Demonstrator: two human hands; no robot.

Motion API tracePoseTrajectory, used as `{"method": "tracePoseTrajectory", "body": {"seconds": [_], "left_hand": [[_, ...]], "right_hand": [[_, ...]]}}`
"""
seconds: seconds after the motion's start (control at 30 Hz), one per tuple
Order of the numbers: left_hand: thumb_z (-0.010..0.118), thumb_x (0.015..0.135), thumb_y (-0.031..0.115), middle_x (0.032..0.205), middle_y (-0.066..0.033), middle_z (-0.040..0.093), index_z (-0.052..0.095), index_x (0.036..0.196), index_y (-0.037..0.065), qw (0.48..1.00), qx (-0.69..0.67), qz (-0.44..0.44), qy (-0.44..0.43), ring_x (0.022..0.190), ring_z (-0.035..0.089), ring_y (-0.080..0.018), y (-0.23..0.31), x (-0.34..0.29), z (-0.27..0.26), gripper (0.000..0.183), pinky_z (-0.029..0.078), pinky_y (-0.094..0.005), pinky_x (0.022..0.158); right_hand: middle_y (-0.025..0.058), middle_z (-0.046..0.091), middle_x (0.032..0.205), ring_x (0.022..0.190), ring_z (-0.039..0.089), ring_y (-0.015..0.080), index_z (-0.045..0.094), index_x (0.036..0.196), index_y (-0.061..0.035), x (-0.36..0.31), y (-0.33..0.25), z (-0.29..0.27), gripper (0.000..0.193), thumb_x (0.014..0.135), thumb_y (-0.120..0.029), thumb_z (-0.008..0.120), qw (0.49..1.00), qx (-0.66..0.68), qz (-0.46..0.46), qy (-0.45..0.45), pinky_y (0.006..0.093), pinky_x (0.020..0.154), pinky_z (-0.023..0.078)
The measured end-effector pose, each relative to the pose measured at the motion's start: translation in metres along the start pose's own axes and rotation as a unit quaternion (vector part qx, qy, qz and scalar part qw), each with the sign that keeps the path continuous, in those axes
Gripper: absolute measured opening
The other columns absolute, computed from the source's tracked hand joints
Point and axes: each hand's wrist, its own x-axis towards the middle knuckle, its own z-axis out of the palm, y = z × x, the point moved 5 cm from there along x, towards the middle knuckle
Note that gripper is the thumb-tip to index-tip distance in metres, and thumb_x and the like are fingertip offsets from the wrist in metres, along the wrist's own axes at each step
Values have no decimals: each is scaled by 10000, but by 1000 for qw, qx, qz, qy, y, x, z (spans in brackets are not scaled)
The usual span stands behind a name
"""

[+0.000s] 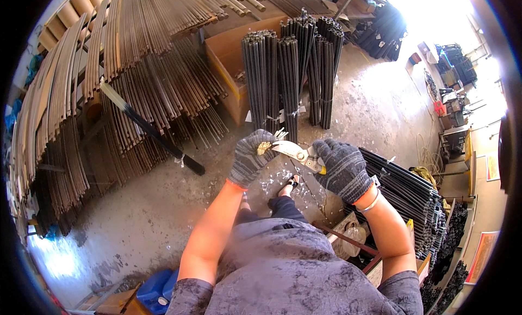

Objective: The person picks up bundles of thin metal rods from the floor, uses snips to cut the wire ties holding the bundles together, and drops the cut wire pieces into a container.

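My left hand (247, 160), in a grey striped knit glove, is closed around a small bunch of thin pale sticks (265, 147). Their light ends poke out past the fingers. A like glove covers my right hand (343, 169), whose fingers wrap the handles of a pair of pruning shears (296, 152) with yellow on the grip. The shears' pale metal head points left and reaches the bunch; whether the blades touch the sticks I cannot make out. Beyond my hands stand upright bundles of dark rods (262, 75).
Racks of long brown rods (138, 54) fill the left, with a black-and-white pole (149, 129) in front. A big cardboard box (225, 81) stands behind the bundles. Dark rods (405, 190) lie stacked at my right. White scraps litter the concrete floor (157, 206); a blue jerrycan (154, 293) sits lower left.
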Motion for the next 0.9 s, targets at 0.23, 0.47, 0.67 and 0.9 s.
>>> {"method": "tracePoseTrajectory", "body": {"seconds": [0.23,0.47,0.67,0.9], "left_hand": [[732,797,6,932,-30,670,670,950,28,999,33,-28,-20,874,624,-124,6,1,-1,167,510,-274,812],[746,767,-19,988,-52,663,669,970,42,991,-117,-67,-15,918,627,-146,5,-7,-5,225,512,-289,837],[736,766,-19,992,-61,664,686,958,23,999,-24,18,-32,925,632,-168,12,-2,-8,204,505,-287,840],[730,743,-19,950,-69,662,683,925,19,999,-23,38,-5,880,620,-185,3,-4,-12,192,496,-305,807]], "right_hand": [[127,636,845,726,639,339,596,1036,-83,-2,5,4,396,695,-218,743,999,31,6,10,421,623,503],[131,628,900,794,634,346,566,1054,-91,-1,14,2,455,690,-268,774,996,72,16,44,419,659,503],[152,600,948,882,597,354,543,1139,-60,-3,3,4,620,626,-307,791,1000,22,16,-3,441,768,478],[139,597,963,897,602,322,540,1166,-49,0,-8,-1,641,630,-311,774,998,-66,11,-22,434,776,475]]}}
